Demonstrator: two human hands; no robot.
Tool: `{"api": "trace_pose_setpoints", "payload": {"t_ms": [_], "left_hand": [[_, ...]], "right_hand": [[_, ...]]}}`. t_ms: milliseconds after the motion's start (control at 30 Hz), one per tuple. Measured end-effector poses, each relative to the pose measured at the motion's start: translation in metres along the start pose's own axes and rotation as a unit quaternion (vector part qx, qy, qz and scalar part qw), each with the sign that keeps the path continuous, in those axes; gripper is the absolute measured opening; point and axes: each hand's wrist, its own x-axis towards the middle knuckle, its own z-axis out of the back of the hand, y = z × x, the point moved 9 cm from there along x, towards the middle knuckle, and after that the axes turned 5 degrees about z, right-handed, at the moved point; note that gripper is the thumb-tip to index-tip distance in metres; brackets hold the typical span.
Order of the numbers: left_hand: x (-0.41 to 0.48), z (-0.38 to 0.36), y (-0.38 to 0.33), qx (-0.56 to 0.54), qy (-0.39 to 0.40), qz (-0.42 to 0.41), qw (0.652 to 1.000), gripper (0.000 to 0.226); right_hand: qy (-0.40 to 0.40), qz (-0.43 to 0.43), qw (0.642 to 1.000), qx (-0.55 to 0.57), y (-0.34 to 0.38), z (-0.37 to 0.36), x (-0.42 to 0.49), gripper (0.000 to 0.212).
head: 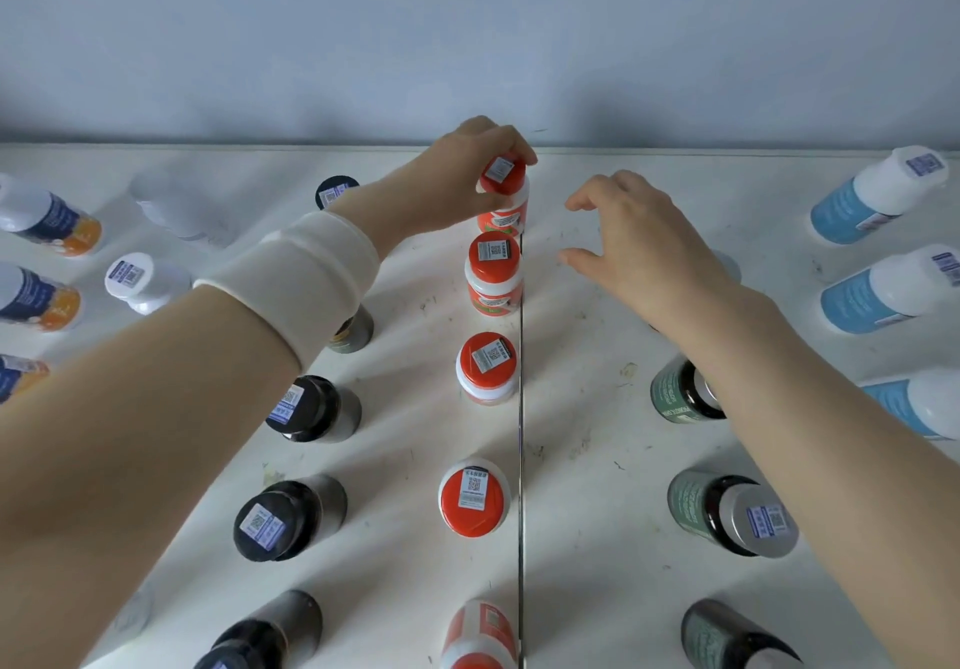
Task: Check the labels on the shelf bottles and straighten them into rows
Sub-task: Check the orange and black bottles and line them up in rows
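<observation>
Cut off below: near red-capped bottle (480,634), left of shelf seam (521,434). Farthest along seam, far red-capped bottle (503,177), cap pinched by left hand (462,164). Right of seam, right hand (639,242) slack, empty, perhaps hiding another bottle.

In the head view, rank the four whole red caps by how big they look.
1. front red cap
2. second red cap
3. third red cap
4. held red cap, gripped by the left hand
Likely identical; nearness to camera explains it.
</observation>
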Motion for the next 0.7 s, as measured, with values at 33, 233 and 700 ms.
{"api": "trace_pose_setpoints", "payload": {"t_ms": [33,233,700], "left_hand": [[-0.003,0.002,-0.001,0.02,0.005,0.004,1.0,0.046],[-0.058,0.053,-0.012,0.233,-0.025,0.05,0.971,0.059],[-0.272,0.081,0.014,0.314,0.03,0.121,0.941,0.052]], "right_hand": [[0.0,0.003,1.0,-0.005,0.002,0.002,-0.001,0.047],[-0.005,0.049,0.997,-0.065,0.032,0.018,-0.012,0.047],[-0.015,0.096,0.983,-0.152,0.184,0.004,-0.124,0.045]]}}
